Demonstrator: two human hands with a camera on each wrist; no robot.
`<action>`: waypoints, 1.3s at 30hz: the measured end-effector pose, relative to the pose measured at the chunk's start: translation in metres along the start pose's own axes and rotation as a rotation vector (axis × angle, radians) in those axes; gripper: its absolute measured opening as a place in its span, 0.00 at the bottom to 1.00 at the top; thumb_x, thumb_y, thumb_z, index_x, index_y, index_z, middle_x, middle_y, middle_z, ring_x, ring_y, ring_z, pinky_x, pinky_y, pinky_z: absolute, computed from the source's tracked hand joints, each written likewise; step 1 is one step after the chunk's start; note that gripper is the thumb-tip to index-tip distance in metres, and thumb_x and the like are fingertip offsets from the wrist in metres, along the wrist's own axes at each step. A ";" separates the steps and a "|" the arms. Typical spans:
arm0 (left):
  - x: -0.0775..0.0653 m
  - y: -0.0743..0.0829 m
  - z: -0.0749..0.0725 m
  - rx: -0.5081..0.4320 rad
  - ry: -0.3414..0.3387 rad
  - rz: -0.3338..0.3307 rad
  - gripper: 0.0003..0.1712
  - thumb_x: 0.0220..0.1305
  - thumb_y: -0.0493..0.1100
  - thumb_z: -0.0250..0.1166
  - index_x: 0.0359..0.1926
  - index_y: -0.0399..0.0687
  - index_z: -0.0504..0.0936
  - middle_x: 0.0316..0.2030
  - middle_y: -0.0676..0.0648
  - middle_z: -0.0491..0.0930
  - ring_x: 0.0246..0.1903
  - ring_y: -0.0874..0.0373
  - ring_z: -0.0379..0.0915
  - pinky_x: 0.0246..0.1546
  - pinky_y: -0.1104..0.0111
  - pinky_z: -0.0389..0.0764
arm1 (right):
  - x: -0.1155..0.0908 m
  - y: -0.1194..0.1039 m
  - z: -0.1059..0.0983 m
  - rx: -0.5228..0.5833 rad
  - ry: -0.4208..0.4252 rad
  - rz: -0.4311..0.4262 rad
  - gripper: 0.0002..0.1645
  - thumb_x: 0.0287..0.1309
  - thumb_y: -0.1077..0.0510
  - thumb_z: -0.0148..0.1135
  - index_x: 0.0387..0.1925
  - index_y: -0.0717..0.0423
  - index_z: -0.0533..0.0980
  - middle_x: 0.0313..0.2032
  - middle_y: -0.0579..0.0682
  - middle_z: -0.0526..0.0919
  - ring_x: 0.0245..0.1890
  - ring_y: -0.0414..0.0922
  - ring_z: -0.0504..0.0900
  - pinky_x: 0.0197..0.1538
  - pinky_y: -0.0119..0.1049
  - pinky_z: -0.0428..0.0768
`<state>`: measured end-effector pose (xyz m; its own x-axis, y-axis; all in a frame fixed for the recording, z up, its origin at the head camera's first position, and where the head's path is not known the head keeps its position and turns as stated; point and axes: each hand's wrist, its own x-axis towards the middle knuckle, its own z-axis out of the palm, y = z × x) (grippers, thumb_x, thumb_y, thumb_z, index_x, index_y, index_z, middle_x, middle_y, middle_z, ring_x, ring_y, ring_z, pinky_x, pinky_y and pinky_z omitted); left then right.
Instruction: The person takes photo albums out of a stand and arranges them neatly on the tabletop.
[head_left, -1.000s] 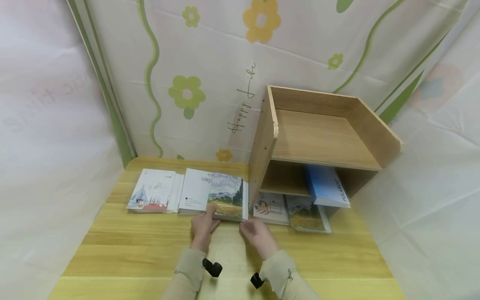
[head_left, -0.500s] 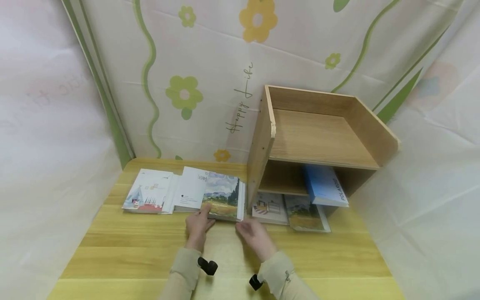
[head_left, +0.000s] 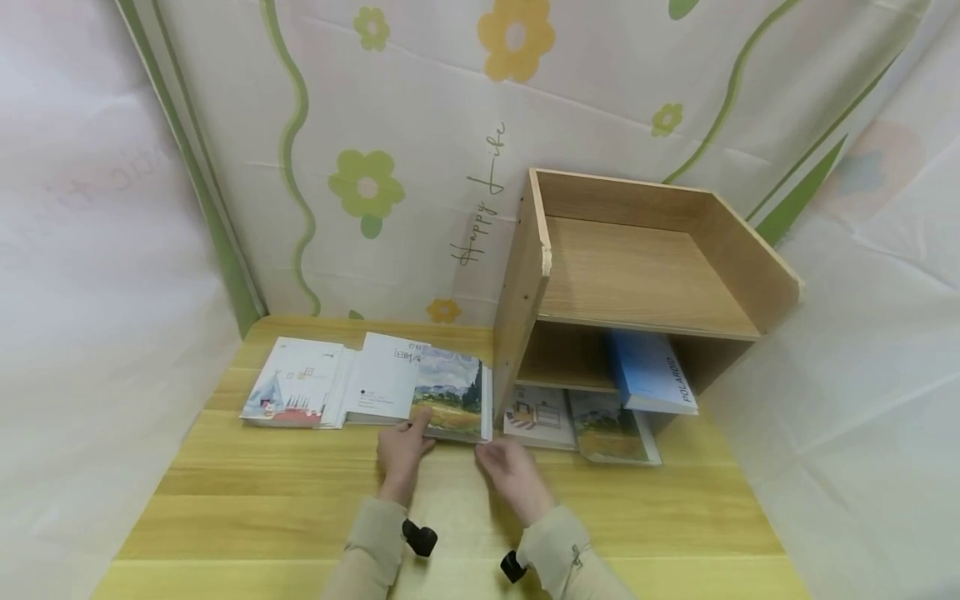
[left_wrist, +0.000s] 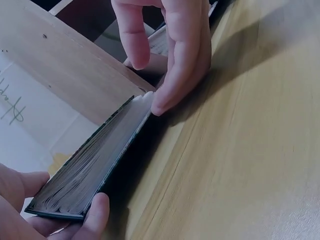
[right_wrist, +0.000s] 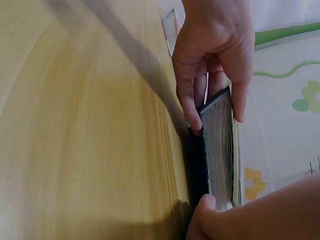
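A photo album with a painted landscape cover (head_left: 452, 396) lies at the right end of the row, its near edge tilted up off the table. My left hand (head_left: 401, 454) grips its near left corner, thumb on top and fingers underneath. In the left wrist view the thick pages (left_wrist: 85, 170) show between the covers. My right hand (head_left: 516, 477) touches the near right corner with its fingertips, and one of its fingers hangs apart from the album. A white book with dark lettering (head_left: 382, 379) lies to the left, partly covered by the landscape album.
A wooden shelf unit (head_left: 517, 308) stands just right of the album. Its lower level holds a white illustrated book (head_left: 538, 417) and another landscape book (head_left: 611, 429); a blue POLAROID box (head_left: 652, 371) juts from the middle level. Another white illustrated book (head_left: 292, 383) lies far left.
Hands and album stay nearly in place, with the album still held at its near corners. The whole view has shifted slightly.
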<state>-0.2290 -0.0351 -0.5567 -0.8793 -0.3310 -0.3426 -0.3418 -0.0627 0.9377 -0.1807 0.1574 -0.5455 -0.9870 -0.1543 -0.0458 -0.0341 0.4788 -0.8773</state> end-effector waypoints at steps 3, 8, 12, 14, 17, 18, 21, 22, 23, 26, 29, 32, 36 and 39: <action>0.001 0.001 0.000 -0.066 -0.037 -0.040 0.35 0.58 0.56 0.72 0.50 0.27 0.81 0.48 0.28 0.80 0.33 0.45 0.85 0.41 0.57 0.84 | 0.001 -0.002 0.000 0.020 -0.002 0.006 0.17 0.70 0.57 0.57 0.49 0.68 0.76 0.47 0.60 0.82 0.49 0.55 0.81 0.55 0.50 0.78; 0.003 0.003 -0.003 -0.162 -0.112 -0.146 0.43 0.62 0.55 0.70 0.63 0.24 0.67 0.61 0.25 0.68 0.41 0.44 0.83 0.41 0.61 0.84 | 0.002 -0.004 0.000 0.043 -0.011 0.023 0.17 0.70 0.57 0.57 0.48 0.69 0.77 0.46 0.60 0.83 0.48 0.55 0.81 0.54 0.50 0.79; 0.003 0.006 -0.002 -0.164 -0.135 -0.169 0.43 0.65 0.55 0.67 0.66 0.26 0.63 0.63 0.26 0.64 0.46 0.41 0.80 0.42 0.61 0.84 | 0.003 -0.003 0.001 0.047 -0.010 0.033 0.16 0.71 0.56 0.57 0.46 0.69 0.77 0.44 0.59 0.83 0.46 0.54 0.82 0.52 0.48 0.80; 0.002 0.006 -0.002 -0.161 -0.141 -0.167 0.42 0.66 0.54 0.66 0.66 0.26 0.63 0.62 0.26 0.65 0.47 0.40 0.79 0.43 0.60 0.84 | 0.004 -0.002 0.001 0.053 -0.005 0.036 0.16 0.70 0.57 0.57 0.46 0.69 0.77 0.43 0.59 0.83 0.44 0.55 0.82 0.50 0.47 0.81; 0.002 0.007 -0.001 -0.152 -0.140 -0.153 0.39 0.68 0.51 0.64 0.65 0.24 0.64 0.60 0.27 0.67 0.47 0.39 0.78 0.42 0.60 0.84 | 0.005 -0.001 0.001 0.060 -0.001 0.040 0.15 0.70 0.58 0.57 0.45 0.69 0.78 0.42 0.59 0.83 0.44 0.55 0.82 0.50 0.46 0.81; 0.002 0.007 -0.001 -0.147 -0.134 -0.151 0.37 0.68 0.51 0.64 0.64 0.24 0.66 0.59 0.27 0.67 0.46 0.39 0.79 0.42 0.60 0.84 | 0.006 -0.001 0.001 0.061 -0.001 0.042 0.15 0.70 0.58 0.57 0.45 0.69 0.78 0.42 0.59 0.83 0.44 0.55 0.82 0.50 0.46 0.81; 0.002 0.006 -0.001 -0.138 -0.129 -0.144 0.36 0.69 0.50 0.63 0.63 0.23 0.67 0.59 0.26 0.67 0.46 0.38 0.79 0.42 0.60 0.84 | 0.006 0.000 0.001 0.060 -0.008 0.060 0.15 0.70 0.57 0.58 0.45 0.68 0.78 0.43 0.58 0.84 0.45 0.53 0.82 0.52 0.47 0.81; 0.002 0.006 -0.001 -0.140 -0.131 -0.144 0.36 0.69 0.50 0.63 0.63 0.23 0.67 0.60 0.26 0.66 0.47 0.38 0.78 0.42 0.60 0.84 | 0.006 0.000 0.000 0.057 -0.013 0.065 0.15 0.70 0.56 0.58 0.45 0.67 0.78 0.43 0.58 0.84 0.45 0.52 0.82 0.52 0.47 0.80; 0.002 0.006 -0.002 -0.138 -0.133 -0.145 0.37 0.69 0.51 0.63 0.64 0.23 0.67 0.61 0.25 0.66 0.48 0.38 0.78 0.43 0.60 0.84 | 0.007 0.001 0.000 0.053 -0.019 0.068 0.16 0.70 0.55 0.58 0.45 0.66 0.78 0.44 0.57 0.84 0.46 0.52 0.82 0.53 0.48 0.79; 0.003 0.006 -0.002 -0.138 -0.142 -0.155 0.39 0.68 0.52 0.64 0.65 0.24 0.65 0.63 0.25 0.64 0.50 0.37 0.77 0.45 0.60 0.83 | 0.007 0.002 -0.002 0.046 -0.032 0.077 0.16 0.70 0.54 0.58 0.45 0.65 0.79 0.45 0.56 0.84 0.47 0.52 0.81 0.55 0.50 0.78; 0.004 0.006 -0.003 -0.149 -0.144 -0.165 0.39 0.68 0.51 0.65 0.65 0.24 0.65 0.64 0.26 0.64 0.51 0.37 0.77 0.46 0.60 0.83 | 0.008 0.002 -0.003 0.044 -0.036 0.088 0.17 0.70 0.53 0.58 0.43 0.65 0.79 0.45 0.56 0.84 0.48 0.52 0.81 0.55 0.51 0.78; 0.006 0.005 -0.004 -0.163 -0.139 -0.175 0.38 0.67 0.51 0.65 0.64 0.24 0.66 0.65 0.27 0.64 0.50 0.38 0.77 0.45 0.61 0.83 | 0.008 0.002 -0.003 0.051 -0.034 0.101 0.17 0.69 0.53 0.59 0.43 0.66 0.79 0.45 0.57 0.84 0.48 0.53 0.81 0.55 0.51 0.78; 0.008 0.005 -0.003 -0.179 -0.131 -0.185 0.38 0.67 0.50 0.66 0.64 0.25 0.67 0.65 0.27 0.63 0.51 0.37 0.77 0.44 0.62 0.83 | 0.009 0.004 -0.002 0.064 -0.020 0.109 0.17 0.69 0.53 0.60 0.42 0.66 0.79 0.46 0.57 0.83 0.49 0.54 0.81 0.55 0.50 0.78; 0.009 0.006 -0.003 -0.195 -0.136 -0.187 0.38 0.67 0.49 0.66 0.64 0.23 0.66 0.65 0.26 0.62 0.52 0.35 0.75 0.44 0.61 0.83 | 0.009 0.004 -0.002 0.075 -0.009 0.113 0.17 0.69 0.52 0.60 0.41 0.66 0.78 0.47 0.57 0.83 0.50 0.54 0.81 0.56 0.50 0.78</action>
<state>-0.2375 -0.0407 -0.5541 -0.8478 -0.1682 -0.5029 -0.4435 -0.2950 0.8463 -0.1902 0.1596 -0.5486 -0.9824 -0.1107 -0.1505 0.0896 0.4279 -0.8994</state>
